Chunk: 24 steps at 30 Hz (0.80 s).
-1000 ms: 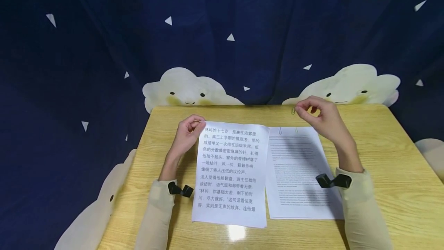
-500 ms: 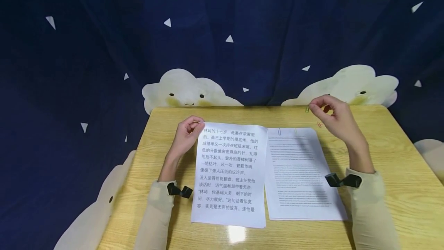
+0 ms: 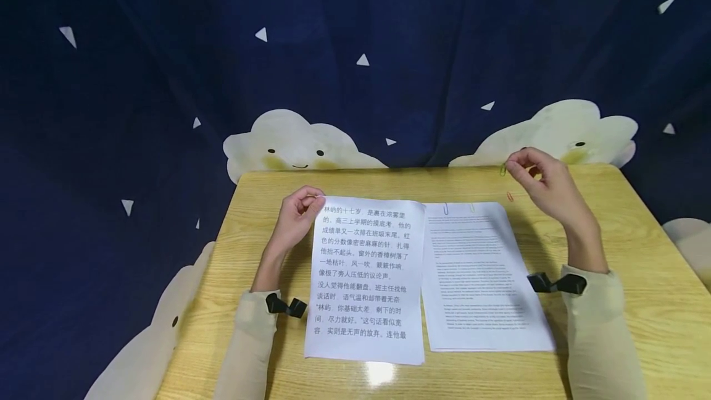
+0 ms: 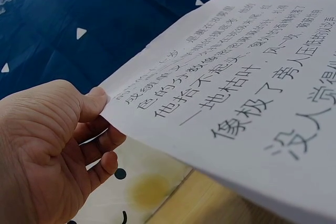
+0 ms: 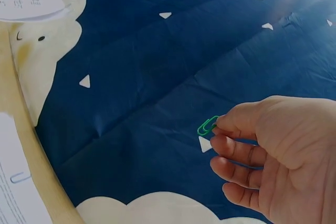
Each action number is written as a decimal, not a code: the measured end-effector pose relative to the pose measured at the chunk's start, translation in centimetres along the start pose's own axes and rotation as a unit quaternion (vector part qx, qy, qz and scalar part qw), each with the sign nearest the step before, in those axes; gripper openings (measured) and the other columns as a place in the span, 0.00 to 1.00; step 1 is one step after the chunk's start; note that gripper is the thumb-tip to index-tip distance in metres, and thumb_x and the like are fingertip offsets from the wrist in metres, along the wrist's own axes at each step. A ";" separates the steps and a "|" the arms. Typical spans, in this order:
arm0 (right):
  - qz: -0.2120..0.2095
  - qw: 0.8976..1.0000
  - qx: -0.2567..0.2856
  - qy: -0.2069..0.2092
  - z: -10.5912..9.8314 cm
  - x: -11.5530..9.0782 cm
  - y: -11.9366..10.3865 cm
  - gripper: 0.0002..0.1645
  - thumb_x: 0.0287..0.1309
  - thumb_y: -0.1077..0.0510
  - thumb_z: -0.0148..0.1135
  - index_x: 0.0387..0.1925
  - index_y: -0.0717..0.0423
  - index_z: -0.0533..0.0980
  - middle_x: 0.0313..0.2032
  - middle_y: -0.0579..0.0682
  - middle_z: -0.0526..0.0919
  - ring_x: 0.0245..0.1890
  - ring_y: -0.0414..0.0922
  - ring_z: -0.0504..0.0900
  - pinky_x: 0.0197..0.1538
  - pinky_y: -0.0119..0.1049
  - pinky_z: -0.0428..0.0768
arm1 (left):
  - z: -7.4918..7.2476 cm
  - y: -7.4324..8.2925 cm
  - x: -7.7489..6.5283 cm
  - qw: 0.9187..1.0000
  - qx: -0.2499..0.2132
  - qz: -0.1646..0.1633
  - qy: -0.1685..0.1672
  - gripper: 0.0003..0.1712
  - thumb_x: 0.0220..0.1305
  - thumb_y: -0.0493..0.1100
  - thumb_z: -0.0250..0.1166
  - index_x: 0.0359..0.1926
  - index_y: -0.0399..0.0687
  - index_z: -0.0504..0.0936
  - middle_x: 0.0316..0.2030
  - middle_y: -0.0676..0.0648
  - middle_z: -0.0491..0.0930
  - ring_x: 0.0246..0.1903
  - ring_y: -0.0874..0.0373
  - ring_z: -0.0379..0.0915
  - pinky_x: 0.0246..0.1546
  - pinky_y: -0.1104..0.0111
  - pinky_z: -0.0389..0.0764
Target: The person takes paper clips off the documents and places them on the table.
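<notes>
Paper with small print [image 3: 480,283]: flat on wooden table [image 3: 639,264] | left hand [image 3: 297,215]: pinching upper left corner of large-print sheet [image 3: 363,283], just left of that paper | right hand [image 3: 547,187]: pinching green clip [image 5: 208,126], past that paper's top right corner | red clip [image 3: 510,197]: just past same corner | blue clip [image 3: 445,208], yellow clip [image 3: 473,207]: on that paper's top edge

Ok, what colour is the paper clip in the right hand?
The paper clip is green, clearest in the right wrist view.

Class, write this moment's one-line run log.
left hand: pinches large-print papers; right hand: holds green paperclip; red paperclip: on table; blue paperclip: on other papers
</notes>
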State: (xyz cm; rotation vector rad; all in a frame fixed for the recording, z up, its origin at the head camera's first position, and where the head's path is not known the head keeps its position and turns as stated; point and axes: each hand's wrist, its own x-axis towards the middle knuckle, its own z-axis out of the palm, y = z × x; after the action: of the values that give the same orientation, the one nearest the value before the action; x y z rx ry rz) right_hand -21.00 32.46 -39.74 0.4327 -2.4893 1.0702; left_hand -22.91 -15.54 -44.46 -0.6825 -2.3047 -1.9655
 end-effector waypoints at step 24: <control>0.124 0.990 -0.045 -0.048 -0.5 -0.7 6.4 0.17 0.73 0.50 0.48 0.46 0.60 0.73 0.38 0.53 0.73 0.36 0.41 0.67 0.36 0.27 0.65 | -0.2 0.1 0.0 1.000 0.002 -0.012 0.014 0.09 0.69 0.31 0.57 0.45 0.26 0.77 0.22 0.27 0.74 0.21 0.60 0.63 0.27 0.72 0.65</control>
State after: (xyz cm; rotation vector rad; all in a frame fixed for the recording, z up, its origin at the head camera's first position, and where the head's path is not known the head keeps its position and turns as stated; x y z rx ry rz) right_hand -22.96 37.13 -43.72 0.1536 -2.7177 1.0435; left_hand -22.91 -15.68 -44.35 -0.6251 -2.3096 -1.9678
